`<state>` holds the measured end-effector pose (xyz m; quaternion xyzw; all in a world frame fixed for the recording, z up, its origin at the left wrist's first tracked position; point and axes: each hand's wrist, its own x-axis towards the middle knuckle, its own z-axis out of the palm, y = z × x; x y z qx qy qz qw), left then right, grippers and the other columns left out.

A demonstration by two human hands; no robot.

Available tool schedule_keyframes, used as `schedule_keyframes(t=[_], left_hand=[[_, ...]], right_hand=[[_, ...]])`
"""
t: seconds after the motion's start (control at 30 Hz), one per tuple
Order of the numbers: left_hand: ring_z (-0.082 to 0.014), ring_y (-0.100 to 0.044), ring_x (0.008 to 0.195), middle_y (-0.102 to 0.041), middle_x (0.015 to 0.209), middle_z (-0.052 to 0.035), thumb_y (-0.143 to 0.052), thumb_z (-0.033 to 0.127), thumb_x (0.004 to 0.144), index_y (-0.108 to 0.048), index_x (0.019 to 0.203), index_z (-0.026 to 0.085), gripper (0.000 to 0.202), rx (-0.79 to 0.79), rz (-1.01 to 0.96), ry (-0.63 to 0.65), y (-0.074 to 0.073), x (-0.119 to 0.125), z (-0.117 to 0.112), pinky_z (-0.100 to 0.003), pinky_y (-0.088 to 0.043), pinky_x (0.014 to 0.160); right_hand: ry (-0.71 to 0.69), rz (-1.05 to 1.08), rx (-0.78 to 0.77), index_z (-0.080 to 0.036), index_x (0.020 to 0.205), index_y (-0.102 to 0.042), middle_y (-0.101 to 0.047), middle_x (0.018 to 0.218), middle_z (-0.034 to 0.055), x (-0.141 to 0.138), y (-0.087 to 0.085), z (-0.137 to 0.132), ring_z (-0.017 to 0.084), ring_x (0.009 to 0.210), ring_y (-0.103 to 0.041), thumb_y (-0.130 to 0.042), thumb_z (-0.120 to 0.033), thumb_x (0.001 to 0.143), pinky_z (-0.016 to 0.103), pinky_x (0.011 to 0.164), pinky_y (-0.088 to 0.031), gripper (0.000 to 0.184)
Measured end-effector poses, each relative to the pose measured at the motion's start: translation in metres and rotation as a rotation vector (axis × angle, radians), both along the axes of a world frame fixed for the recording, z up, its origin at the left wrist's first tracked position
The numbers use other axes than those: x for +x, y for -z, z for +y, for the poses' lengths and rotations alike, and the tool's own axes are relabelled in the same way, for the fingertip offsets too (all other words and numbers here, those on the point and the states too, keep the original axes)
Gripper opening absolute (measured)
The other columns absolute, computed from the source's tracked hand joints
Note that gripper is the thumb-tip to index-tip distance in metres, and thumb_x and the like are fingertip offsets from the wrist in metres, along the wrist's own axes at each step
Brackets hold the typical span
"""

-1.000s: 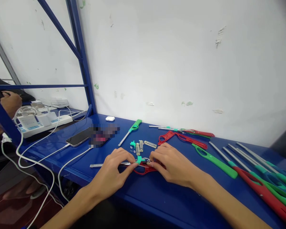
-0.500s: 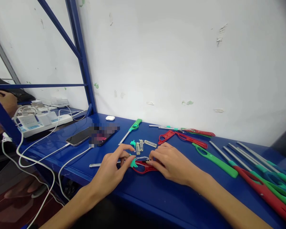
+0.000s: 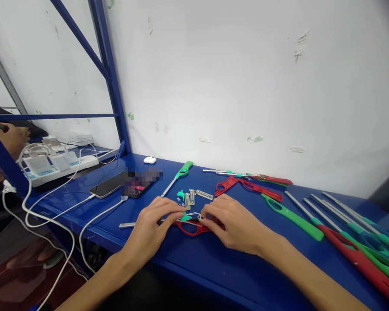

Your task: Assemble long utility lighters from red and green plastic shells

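Note:
My left hand point(image 3: 153, 224) is closed in a pinch on a small green trigger piece point(image 3: 185, 217). My right hand point(image 3: 231, 222) has its fingers closed around a thin white wire point(image 3: 193, 214); its fingertips partly hide what they grip. Beneath both hands lies an opened long-nosed lighter, with a red handle shell point(image 3: 191, 230) and a metal tube point(image 3: 127, 225) sticking out to the left. Just behind the fingers are several clear fuel tanks point(image 3: 204, 195) and another green trigger point(image 3: 180, 194).
Several long lighters point(image 3: 353, 250) lie at the right, near a green handle shell point(image 3: 293, 220). Red shells point(image 3: 259, 190) and a green lighter point(image 3: 183, 172) sit farther back. At left are phones point(image 3: 108, 185), white cables, a power strip point(image 3: 63, 170) and another person's hand point(image 3: 11, 140).
My left hand has shifted slightly right with the green trigger, its fingers straighter. The lighter's tube has moved slightly left. The other person's hand at far left has moved a little right.

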<state>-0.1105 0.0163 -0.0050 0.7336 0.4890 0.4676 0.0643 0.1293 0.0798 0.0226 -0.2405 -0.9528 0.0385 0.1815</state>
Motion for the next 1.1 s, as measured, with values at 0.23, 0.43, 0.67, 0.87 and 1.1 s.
schedule_keyframes(t=[0.23, 0.43, 0.67, 0.87, 1.1], left_hand=[[-0.0151, -0.07, 0.081, -0.074, 0.09, -0.0003, -0.068, 0.019, 0.093, -0.081, 0.095, 0.026, 0.015, 0.043, -0.001, -0.003, 0.004, -0.001, 0.003, -0.022, -0.055, 0.074], [-0.0169, -0.072, 0.082, -0.077, 0.089, -0.0013, -0.066, 0.019, 0.094, -0.081, 0.093, 0.024, 0.015, 0.054, -0.017, -0.001, 0.001, 0.002, 0.0, -0.024, -0.057, 0.074], [-0.0185, -0.073, 0.081, -0.079, 0.089, -0.0017, -0.067, 0.021, 0.094, -0.081, 0.092, 0.023, 0.014, 0.052, -0.04, -0.017, 0.0, 0.003, 0.0, -0.026, -0.058, 0.073], [-0.0167, -0.073, 0.077, -0.08, 0.088, 0.001, -0.073, 0.022, 0.091, -0.081, 0.094, 0.025, 0.009, 0.011, -0.069, -0.064, 0.001, 0.001, -0.001, -0.024, -0.055, 0.07], [-0.0177, -0.073, 0.085, -0.079, 0.094, -0.0006, -0.07, 0.019, 0.092, -0.08, 0.102, 0.025, 0.015, -0.003, -0.033, 0.033, 0.001, -0.001, 0.0, -0.026, -0.056, 0.076]], right_hand=[[-0.016, 0.147, -0.106, -0.022, 0.095, -0.065, -0.068, 0.081, 0.0001, -0.003, 0.005, -0.001, 0.018, 0.08, -0.06, -0.058, -0.025, 0.1, 0.032, 0.077, -0.042, 0.009], [-0.013, 0.177, -0.136, -0.023, 0.095, -0.065, -0.068, 0.081, -0.0008, -0.005, 0.008, -0.001, 0.018, 0.08, -0.06, -0.06, -0.027, 0.1, 0.032, 0.078, -0.043, 0.009], [0.016, 0.278, -0.208, -0.023, 0.093, -0.066, -0.071, 0.083, -0.0008, -0.009, 0.009, -0.003, 0.017, 0.08, -0.061, -0.059, -0.027, 0.101, 0.03, 0.077, -0.043, 0.012], [0.064, 0.333, -0.261, -0.024, 0.089, -0.066, -0.072, 0.082, -0.0028, -0.013, 0.007, -0.005, 0.017, 0.08, -0.063, -0.06, -0.025, 0.1, 0.03, 0.079, -0.042, 0.012], [0.07, 0.394, -0.253, -0.023, 0.088, -0.066, -0.072, 0.084, -0.002, -0.011, 0.008, -0.003, 0.016, 0.08, -0.064, -0.06, -0.023, 0.099, 0.029, 0.077, -0.044, 0.013]])
